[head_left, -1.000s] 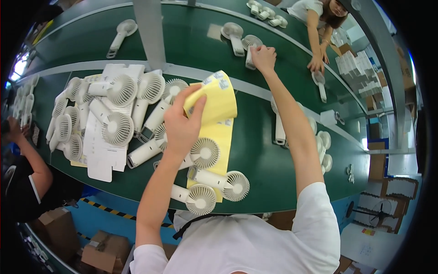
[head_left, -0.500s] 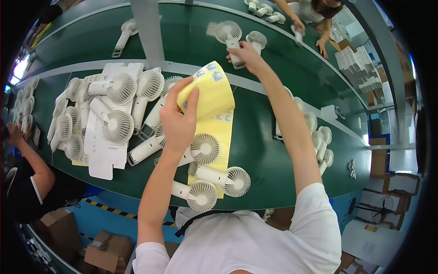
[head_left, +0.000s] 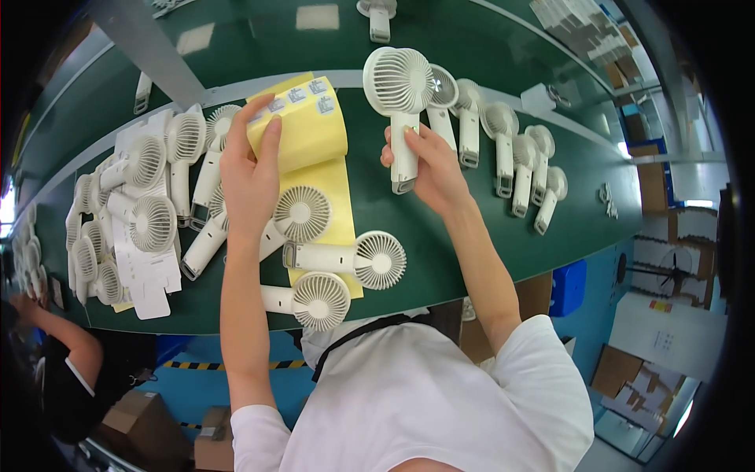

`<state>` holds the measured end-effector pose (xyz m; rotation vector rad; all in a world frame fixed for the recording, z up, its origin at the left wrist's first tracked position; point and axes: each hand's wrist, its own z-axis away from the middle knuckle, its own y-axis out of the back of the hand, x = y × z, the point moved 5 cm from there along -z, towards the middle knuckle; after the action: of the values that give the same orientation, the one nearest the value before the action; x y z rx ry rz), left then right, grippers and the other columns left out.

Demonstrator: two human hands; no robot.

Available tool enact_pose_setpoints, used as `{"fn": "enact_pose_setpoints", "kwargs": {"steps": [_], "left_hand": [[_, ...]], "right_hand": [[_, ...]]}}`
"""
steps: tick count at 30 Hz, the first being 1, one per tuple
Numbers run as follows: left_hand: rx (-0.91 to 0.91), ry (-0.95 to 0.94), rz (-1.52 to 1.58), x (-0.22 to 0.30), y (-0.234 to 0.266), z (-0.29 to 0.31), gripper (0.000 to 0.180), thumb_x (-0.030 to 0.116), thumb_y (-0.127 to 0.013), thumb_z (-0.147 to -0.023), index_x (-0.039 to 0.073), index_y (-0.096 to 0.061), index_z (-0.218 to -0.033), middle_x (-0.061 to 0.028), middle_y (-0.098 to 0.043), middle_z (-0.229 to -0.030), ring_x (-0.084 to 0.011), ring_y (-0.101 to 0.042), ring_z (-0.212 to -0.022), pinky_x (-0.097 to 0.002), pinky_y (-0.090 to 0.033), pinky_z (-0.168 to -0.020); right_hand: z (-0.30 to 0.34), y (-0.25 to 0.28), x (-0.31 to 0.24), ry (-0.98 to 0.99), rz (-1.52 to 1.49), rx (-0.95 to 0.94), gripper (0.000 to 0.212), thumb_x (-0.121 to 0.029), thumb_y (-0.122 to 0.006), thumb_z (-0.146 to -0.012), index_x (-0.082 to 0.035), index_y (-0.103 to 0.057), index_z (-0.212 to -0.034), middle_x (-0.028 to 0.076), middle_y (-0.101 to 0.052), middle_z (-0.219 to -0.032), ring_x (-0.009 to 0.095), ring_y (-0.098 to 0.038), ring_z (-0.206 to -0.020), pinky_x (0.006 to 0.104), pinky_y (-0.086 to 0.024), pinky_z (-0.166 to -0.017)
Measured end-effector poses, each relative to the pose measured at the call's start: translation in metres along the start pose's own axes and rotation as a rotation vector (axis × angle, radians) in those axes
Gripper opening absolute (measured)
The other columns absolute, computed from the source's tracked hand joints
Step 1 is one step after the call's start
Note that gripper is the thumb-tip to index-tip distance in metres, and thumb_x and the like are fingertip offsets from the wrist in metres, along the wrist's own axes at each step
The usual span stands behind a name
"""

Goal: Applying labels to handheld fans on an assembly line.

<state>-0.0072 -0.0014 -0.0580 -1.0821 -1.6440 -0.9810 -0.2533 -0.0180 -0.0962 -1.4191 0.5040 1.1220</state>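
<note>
My left hand [head_left: 250, 181] pinches the top of a yellow sheet of stickers [head_left: 308, 140], whose upper end curls over and shows small printed labels. In my right hand [head_left: 437, 169] a white handheld fan [head_left: 399, 86] is gripped by its handle, head up, above the green table. Several other fans lie under and beside my left forearm, among them one fan [head_left: 381, 260] resting partly on the lower end of the yellow sheet and another fan [head_left: 322, 300] at the table's near edge.
Stacked fans [head_left: 147, 161] lie on white cardboard pieces [head_left: 153, 295] at the left. A row of fans [head_left: 499, 122] runs along the right of the green table [head_left: 448, 267]. A grey post [head_left: 149, 51] rises at the far left. Another person's arm [head_left: 67, 334] reaches in from the left.
My right hand has drawn the fan back from the far bench toward me. The view has swung right, showing more of the fan row. My left hand still holds the sheet.
</note>
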Motion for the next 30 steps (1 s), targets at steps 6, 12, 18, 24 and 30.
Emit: {"fn": "enact_pose_setpoints", "kwargs": {"steps": [6, 12, 18, 24, 30], "left_hand": [[-0.135, 0.09, -0.045, -0.002, -0.009, 0.002, 0.024, 0.015, -0.067, -0.098, 0.007, -0.062, -0.12, -0.0056, -0.068, -0.096, -0.0053, -0.054, -0.073, -0.0189, -0.042, -0.065], [-0.157, 0.052, 0.113, -0.001, -0.014, 0.005, 0.033, 0.009, -0.066, -0.097, 0.004, -0.056, -0.128, -0.0104, -0.069, -0.107, -0.0096, -0.065, -0.095, -0.0207, -0.048, -0.079], [-0.232, 0.056, 0.041, 0.001, -0.014, 0.004, 0.035, 0.007, -0.064, -0.098, 0.004, -0.055, -0.131, -0.0106, -0.069, -0.111, -0.0097, -0.065, -0.096, -0.0203, -0.048, -0.08], [-0.277, 0.095, 0.074, -0.001, -0.017, 0.008, 0.034, 0.008, -0.065, -0.098, 0.005, -0.056, -0.131, -0.0088, -0.07, -0.109, -0.0085, -0.065, -0.09, -0.0216, -0.049, -0.075], [-0.303, 0.08, 0.074, -0.004, -0.017, 0.009, 0.025, 0.01, -0.067, -0.096, 0.003, -0.064, -0.12, -0.0061, -0.072, -0.103, -0.0079, -0.066, -0.083, -0.0238, -0.051, -0.077]], "right_hand": [[0.04, 0.016, 0.016, 0.002, -0.005, 0.071, 0.028, -0.017, -0.058, -0.101, 0.002, -0.054, -0.122, 0.01, -0.06, -0.11, 0.019, -0.062, -0.091, 0.0353, -0.053, -0.084], [0.057, 0.016, 0.025, -0.011, -0.12, -0.034, 0.027, -0.017, -0.059, -0.1, 0.001, -0.054, -0.12, 0.01, -0.059, -0.113, 0.019, -0.062, -0.097, 0.0386, -0.053, -0.086], [0.057, 0.012, 0.03, -0.033, -0.032, 0.03, 0.033, -0.02, -0.064, -0.098, 0.002, -0.055, -0.121, 0.009, -0.063, -0.105, 0.019, -0.063, -0.09, 0.0346, -0.053, -0.083], [0.062, 0.015, 0.024, 0.045, 1.075, 0.478, 0.037, -0.027, -0.077, -0.089, 0.002, -0.066, -0.109, 0.011, -0.067, -0.098, 0.018, -0.066, -0.082, 0.0311, -0.052, -0.073], [0.054, -0.02, 0.0, 0.491, 1.642, 0.453, 0.026, -0.022, -0.079, -0.086, -0.002, -0.067, -0.096, 0.011, -0.061, -0.091, 0.024, -0.061, -0.076, 0.0343, -0.05, -0.066]]}}
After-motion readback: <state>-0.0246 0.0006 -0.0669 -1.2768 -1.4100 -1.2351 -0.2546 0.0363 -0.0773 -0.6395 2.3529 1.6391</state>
